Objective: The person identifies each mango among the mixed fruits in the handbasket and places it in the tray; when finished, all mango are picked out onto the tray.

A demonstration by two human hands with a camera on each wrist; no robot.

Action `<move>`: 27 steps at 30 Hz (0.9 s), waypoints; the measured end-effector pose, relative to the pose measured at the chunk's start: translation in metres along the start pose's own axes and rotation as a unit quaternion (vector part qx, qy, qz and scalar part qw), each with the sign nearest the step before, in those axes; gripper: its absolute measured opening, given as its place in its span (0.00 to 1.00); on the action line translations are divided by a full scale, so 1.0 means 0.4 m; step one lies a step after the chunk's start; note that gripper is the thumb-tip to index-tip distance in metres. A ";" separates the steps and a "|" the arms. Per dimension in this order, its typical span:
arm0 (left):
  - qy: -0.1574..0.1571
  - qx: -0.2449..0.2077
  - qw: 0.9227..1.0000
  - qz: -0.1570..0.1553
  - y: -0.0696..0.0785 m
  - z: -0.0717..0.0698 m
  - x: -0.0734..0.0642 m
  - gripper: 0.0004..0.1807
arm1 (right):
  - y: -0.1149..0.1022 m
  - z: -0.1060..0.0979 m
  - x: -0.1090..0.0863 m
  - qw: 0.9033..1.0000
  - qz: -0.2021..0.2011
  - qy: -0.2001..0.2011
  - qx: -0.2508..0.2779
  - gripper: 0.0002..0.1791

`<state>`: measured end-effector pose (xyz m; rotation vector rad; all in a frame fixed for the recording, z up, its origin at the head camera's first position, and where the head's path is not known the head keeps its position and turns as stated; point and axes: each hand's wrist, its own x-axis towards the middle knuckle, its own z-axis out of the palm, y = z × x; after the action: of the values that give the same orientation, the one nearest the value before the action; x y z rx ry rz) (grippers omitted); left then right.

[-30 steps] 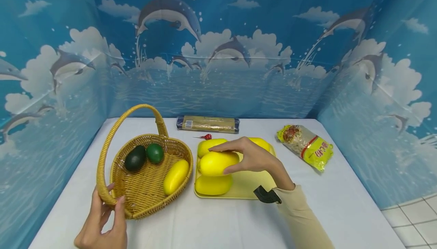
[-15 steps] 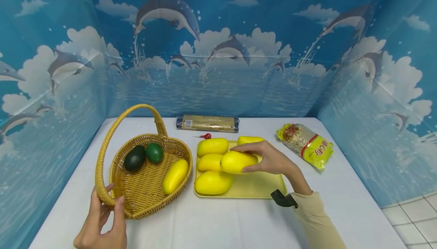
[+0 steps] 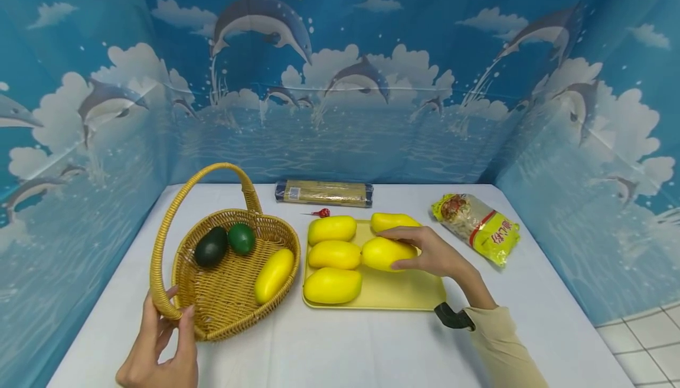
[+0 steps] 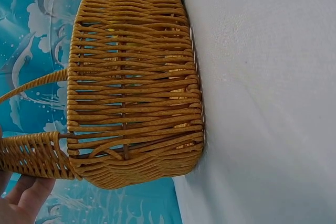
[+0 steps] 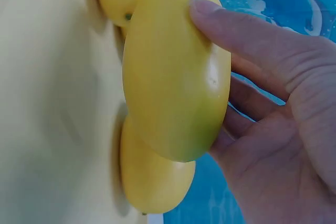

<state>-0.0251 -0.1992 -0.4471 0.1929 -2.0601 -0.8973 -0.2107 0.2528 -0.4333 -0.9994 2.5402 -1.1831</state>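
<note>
My right hand [image 3: 432, 253] grips a yellow mango [image 3: 383, 254] over the pale yellow tray [image 3: 395, 294]. In the right wrist view, thumb and fingers lie on either side of this mango [image 5: 176, 72], which has a greenish patch at its lower end. Three mangoes [image 3: 333, 255] form a column along the tray's left side, and another mango [image 3: 392, 221] lies at the back behind the held one. At the left, my left hand [image 3: 162, 346] holds the foot of the wicker basket's handle [image 3: 159, 258]. Inside the basket [image 3: 223, 287] are two dark green avocados [image 3: 211, 247] and a mango [image 3: 274, 276].
A long packet [image 3: 324, 193] lies along the back of the white table [image 3: 297, 352], with a small red item [image 3: 321, 213] in front of it. To the right of the tray sits a yellow-and-clear food bag [image 3: 475, 228]. Dolphin-printed curtains [image 3: 340, 134] enclose the table.
My right hand has carried the mango rightward, from over the tray's left column to its middle, uncovering the column's middle mango. My left hand stays at the basket handle.
</note>
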 end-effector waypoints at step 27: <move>0.011 -0.009 1.000 0.019 -0.003 0.003 0.001 0.41 | 0.054 0.020 -0.004 0.993 0.042 0.015 -0.108 0.34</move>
<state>-0.0266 -0.1997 -0.4482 0.1544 -2.0277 -0.8857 -0.2169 0.2589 -0.4547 -0.9129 2.7501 -0.9241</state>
